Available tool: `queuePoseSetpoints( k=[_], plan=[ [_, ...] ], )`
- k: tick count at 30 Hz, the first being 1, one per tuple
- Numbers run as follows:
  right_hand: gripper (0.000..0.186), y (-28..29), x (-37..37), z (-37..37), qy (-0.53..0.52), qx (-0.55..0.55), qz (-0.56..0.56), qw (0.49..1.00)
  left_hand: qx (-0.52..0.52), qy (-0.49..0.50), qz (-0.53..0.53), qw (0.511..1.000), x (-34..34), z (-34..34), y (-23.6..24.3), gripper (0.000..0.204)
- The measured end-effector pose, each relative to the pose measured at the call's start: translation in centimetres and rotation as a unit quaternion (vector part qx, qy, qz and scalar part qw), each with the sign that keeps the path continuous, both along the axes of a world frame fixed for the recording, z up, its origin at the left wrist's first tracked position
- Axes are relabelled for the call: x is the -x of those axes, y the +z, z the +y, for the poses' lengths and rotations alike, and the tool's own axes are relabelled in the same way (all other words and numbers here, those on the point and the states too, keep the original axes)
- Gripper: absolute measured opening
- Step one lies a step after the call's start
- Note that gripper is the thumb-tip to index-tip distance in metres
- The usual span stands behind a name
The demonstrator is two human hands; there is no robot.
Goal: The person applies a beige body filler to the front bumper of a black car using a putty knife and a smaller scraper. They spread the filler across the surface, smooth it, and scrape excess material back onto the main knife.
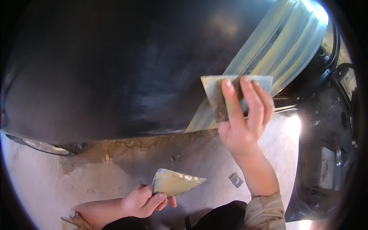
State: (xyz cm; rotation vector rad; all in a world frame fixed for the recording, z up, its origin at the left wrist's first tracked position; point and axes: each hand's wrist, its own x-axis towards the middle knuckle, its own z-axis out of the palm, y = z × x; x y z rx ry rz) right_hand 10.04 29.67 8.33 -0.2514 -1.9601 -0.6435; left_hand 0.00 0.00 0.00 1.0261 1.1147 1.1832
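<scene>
My right hand grips a flat, four-sided putty spreader, fingers spread over its face. The spreader is at a dark car panel, over the lower part of a broad pale-yellow streaked band of filler; whether its edge touches the panel I cannot tell. Low and to the left, my left hand closes on the edge of a pointed plate, its thumb on top. Yellowish filler coats this plate, with a glossy wet ridge along its upper edge.
An open car door stands at the right. A wheel shows under the panel at the left. On the grey concrete floor lies a small dark rectangular piece, with loose dirt along the car's lower edge.
</scene>
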Motion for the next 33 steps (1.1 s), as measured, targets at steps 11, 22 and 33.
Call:
queuePoseSetpoints(
  k=[11, 22, 33],
  plan=[
    [0.042, -13.3, -2.0, -0.2, 0.024, 0.021, -0.073, 0.997, -0.014, 0.019, 0.017, 1.000, -1.3, 0.4, 0.1, 0.038],
    [0.040, -7.6, -6.9, -5.5, 0.244, 0.220, -0.043, 0.943, -0.005, 0.217, -0.007, 0.976, -2.6, 1.1, 0.1, 0.044],
    [0.051, -6.1, -4.5, -10.2, 0.237, 0.186, -0.123, 0.946, -0.030, 0.265, 0.061, 0.962, -3.9, 0.7, -0.7, 0.026]
  ],
)
